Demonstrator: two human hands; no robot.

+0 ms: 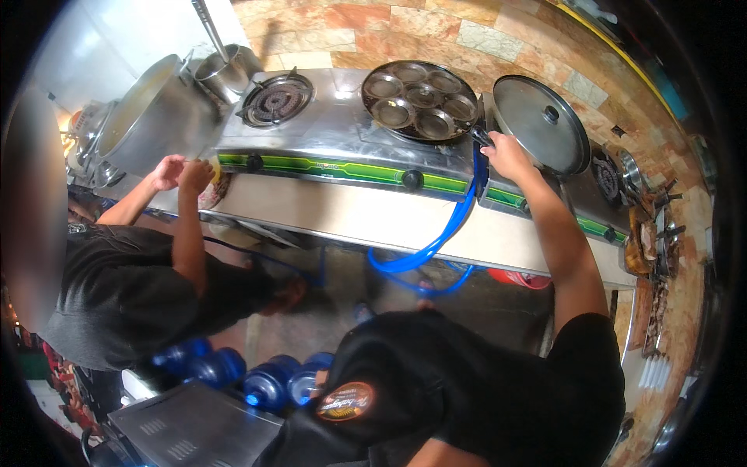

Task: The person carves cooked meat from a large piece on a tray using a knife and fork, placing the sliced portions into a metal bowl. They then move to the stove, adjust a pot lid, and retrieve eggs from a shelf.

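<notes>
My right hand [503, 153] grips the short black handle [481, 136] of a round, dark multi-cup pan [421, 96]. The pan has several shallow round wells and sits over the right burner of a steel tabletop gas stove [344, 111]. A few pale crumbs of residue lie in the wells. Just right of my hand, a large pan with a grey domed lid [540, 119] and black knob stands on a second gas stove [506, 197]. My left hand is out of view; only a bit of bare arm shows at the bottom edge.
A bare burner [276, 100] lies left of the pan, beside a big steel stockpot [169, 114]. A co-worker's hands [185, 173] meet near the counter's left end. Blue hose [449, 230] loops over the counter edge [327, 204]. Blue water bottles [268, 382] stand behind.
</notes>
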